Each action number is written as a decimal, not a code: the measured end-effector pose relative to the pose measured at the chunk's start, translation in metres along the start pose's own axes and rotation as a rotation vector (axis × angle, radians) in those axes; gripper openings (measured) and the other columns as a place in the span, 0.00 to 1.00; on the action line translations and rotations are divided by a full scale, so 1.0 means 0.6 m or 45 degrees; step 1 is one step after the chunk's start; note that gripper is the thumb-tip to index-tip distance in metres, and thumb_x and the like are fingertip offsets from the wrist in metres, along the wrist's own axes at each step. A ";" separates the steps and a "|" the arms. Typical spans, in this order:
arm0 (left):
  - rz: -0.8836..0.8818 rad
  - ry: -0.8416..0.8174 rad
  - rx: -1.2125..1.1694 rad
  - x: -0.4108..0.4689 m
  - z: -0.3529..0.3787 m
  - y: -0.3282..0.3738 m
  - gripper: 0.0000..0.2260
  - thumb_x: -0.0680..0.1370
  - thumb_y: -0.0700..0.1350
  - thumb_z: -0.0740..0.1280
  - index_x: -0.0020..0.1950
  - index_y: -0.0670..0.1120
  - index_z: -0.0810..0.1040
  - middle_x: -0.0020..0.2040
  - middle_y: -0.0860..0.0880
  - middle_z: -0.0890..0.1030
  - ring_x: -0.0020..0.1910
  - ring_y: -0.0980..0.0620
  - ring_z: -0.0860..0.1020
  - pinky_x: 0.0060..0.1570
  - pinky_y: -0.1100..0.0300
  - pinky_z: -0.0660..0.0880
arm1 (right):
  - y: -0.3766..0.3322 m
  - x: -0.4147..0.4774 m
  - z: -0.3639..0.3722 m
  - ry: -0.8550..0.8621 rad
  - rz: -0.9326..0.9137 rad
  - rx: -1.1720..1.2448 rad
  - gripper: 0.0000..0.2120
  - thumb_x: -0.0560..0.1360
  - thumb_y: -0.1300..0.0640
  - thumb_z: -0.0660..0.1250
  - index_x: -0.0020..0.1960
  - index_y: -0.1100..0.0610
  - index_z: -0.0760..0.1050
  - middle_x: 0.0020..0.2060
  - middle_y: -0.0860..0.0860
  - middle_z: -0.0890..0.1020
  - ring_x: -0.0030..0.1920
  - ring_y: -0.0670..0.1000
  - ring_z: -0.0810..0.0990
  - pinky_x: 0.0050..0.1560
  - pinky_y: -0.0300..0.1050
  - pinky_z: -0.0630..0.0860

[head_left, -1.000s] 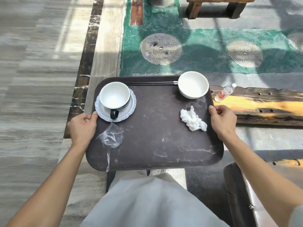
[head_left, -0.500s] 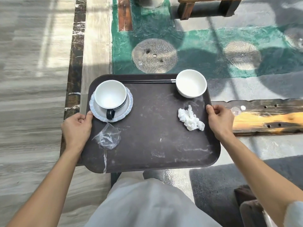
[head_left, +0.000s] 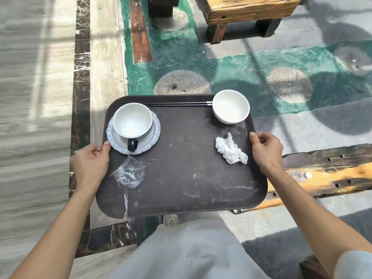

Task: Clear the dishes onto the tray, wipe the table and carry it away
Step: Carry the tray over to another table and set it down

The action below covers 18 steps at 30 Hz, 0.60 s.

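Observation:
I hold a dark brown tray (head_left: 181, 178) level in front of me, above the floor. My left hand (head_left: 89, 168) grips its left rim and my right hand (head_left: 265, 152) grips its right rim. On the tray stand a white cup (head_left: 132, 122) with a dark handle on a pale blue saucer (head_left: 149, 143) at the far left, and a white bowl (head_left: 231, 106) at the far right. Black chopsticks (head_left: 177, 104) lie along the far rim. A crumpled white tissue (head_left: 230, 150) lies near my right hand, a clear plastic wrapper (head_left: 127, 174) near my left.
A low wooden table edge (head_left: 330, 174) runs to the right, beside the tray. A wooden stool (head_left: 247, 15) stands ahead on a green and grey patterned floor (head_left: 251, 73). Pale striped tiles (head_left: 34, 97) lie to the left. A dark chair (head_left: 314, 266) sits at bottom right.
The tray has travelled with me away from the table, leftward and forward; the wooden stool ahead has come closer. The small bottle on the table is out of sight. Both hands keep their grip.

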State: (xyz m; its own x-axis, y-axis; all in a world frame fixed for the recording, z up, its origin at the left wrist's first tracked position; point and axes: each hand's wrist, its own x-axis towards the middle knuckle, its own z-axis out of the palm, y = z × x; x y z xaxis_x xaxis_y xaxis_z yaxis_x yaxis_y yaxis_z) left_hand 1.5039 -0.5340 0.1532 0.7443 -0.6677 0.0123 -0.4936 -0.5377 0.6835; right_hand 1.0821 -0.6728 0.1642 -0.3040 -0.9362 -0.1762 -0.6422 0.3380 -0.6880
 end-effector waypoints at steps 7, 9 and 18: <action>-0.009 0.018 -0.015 0.136 0.104 0.088 0.19 0.77 0.52 0.69 0.31 0.43 0.75 0.27 0.40 0.74 0.35 0.45 0.73 0.39 0.57 0.68 | -0.074 0.196 0.043 -0.004 -0.083 -0.021 0.12 0.78 0.46 0.67 0.43 0.54 0.80 0.34 0.47 0.81 0.44 0.57 0.82 0.56 0.54 0.76; -0.026 0.035 -0.016 0.171 0.130 0.119 0.18 0.77 0.51 0.70 0.30 0.44 0.75 0.25 0.42 0.73 0.36 0.48 0.72 0.39 0.58 0.67 | -0.103 0.256 0.051 -0.024 -0.109 -0.019 0.12 0.78 0.46 0.67 0.43 0.53 0.80 0.34 0.47 0.81 0.43 0.56 0.82 0.53 0.52 0.76; -0.081 0.090 0.000 0.349 0.222 0.242 0.19 0.78 0.51 0.69 0.31 0.41 0.75 0.26 0.41 0.73 0.36 0.44 0.71 0.38 0.57 0.65 | -0.246 0.493 0.095 -0.075 -0.166 -0.028 0.10 0.79 0.50 0.67 0.44 0.56 0.78 0.37 0.51 0.81 0.43 0.54 0.77 0.48 0.44 0.66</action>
State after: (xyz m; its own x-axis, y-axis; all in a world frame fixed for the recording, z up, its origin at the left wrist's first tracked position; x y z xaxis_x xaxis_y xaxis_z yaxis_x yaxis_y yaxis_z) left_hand 1.5284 -0.8205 0.1580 0.8041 -0.5942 0.0199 -0.4441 -0.5780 0.6847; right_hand 1.1269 -1.0050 0.1734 -0.1756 -0.9762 -0.1277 -0.6893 0.2145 -0.6920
